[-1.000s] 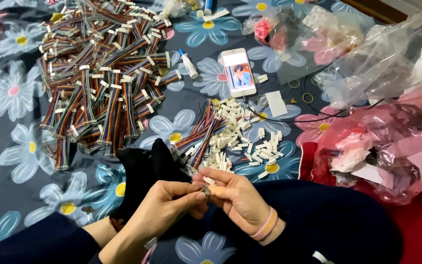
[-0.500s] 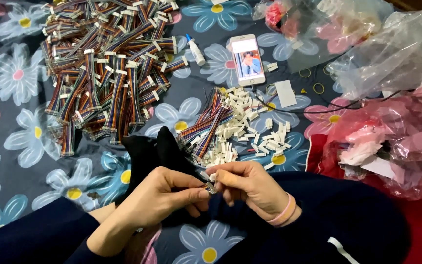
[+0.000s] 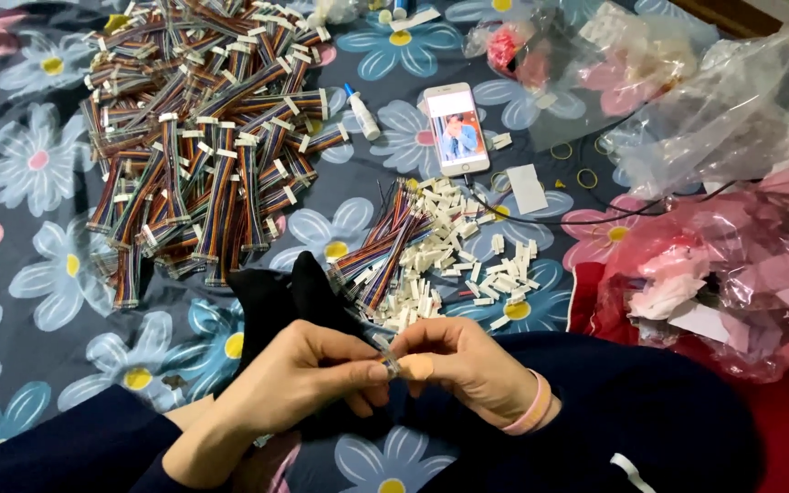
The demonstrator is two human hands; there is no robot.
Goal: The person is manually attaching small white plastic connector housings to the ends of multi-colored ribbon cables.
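Since half a second ago my view has drifted slightly; both hands stay pinched together at the near edge. I see the floral bedspread (image 3: 38, 274) carrying everything. A big heap of ribbon cables (image 3: 198, 146) fills its far left corner. White connector housings (image 3: 468, 260) lie near the middle, a phone (image 3: 456, 128) beyond them. My left hand (image 3: 308, 370) and right hand (image 3: 463, 361) are curled nearly closed, fingertips gripping one small connector piece (image 3: 391, 365) between them.
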